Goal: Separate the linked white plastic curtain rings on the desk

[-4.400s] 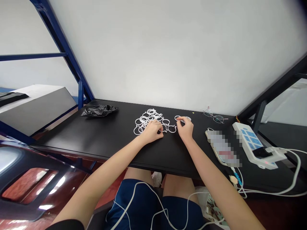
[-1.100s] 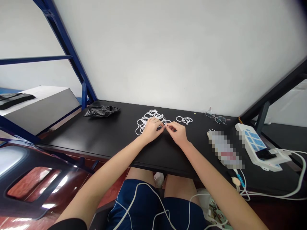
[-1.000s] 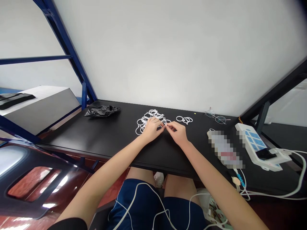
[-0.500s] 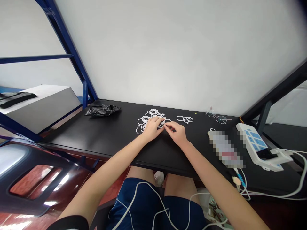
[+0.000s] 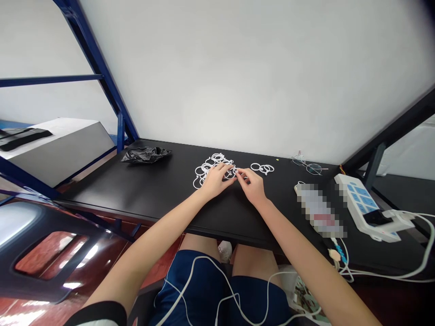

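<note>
Hiding white rings (image 5: 205,167): left hand (image 5: 216,180)

My black desk (image 5: 142,194) holds a pile of white rings (image 5: 217,157) and a smaller cluster (image 5: 262,169) to its right. A crumpled bag (image 5: 146,155), glasses (image 5: 313,169), phone (image 5: 319,210) and power strip (image 5: 360,197) lie there too.

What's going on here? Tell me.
A person sits at a black desk, both hands among white rings. The left hand covers part of a pile; the right hand is at its right edge, its exact grip unclear. A few more rings lie apart, farther right.
</note>
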Available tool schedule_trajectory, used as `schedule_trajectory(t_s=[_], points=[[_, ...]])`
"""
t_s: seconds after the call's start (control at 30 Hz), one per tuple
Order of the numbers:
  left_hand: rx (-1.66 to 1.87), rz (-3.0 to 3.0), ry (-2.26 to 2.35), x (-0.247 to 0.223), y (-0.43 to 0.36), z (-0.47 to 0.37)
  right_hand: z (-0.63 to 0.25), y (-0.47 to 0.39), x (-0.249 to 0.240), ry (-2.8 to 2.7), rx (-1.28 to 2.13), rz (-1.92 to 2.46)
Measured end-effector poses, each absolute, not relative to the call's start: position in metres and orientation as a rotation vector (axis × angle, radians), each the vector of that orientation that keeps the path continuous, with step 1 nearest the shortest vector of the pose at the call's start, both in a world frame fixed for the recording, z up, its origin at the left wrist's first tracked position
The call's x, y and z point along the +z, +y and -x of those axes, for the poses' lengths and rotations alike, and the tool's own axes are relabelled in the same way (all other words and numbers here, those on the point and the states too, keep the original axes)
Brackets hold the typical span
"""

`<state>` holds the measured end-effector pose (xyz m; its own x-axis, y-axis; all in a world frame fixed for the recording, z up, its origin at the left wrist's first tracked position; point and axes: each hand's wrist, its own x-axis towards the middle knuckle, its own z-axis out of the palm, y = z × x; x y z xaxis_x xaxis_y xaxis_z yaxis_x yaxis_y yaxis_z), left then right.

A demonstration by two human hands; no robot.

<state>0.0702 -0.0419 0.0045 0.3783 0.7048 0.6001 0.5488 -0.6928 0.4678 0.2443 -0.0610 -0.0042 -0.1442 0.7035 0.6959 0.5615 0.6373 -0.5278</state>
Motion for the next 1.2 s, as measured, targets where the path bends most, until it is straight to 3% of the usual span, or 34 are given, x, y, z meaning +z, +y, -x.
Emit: schedule_trajectory(t_s=[1.2], points=[[1.121,-2.539,1.133,-0.0009,-0.0407,-0.0702,-0.2437,-0.0589,-0.0056,-1.813,0.136,1.030]])
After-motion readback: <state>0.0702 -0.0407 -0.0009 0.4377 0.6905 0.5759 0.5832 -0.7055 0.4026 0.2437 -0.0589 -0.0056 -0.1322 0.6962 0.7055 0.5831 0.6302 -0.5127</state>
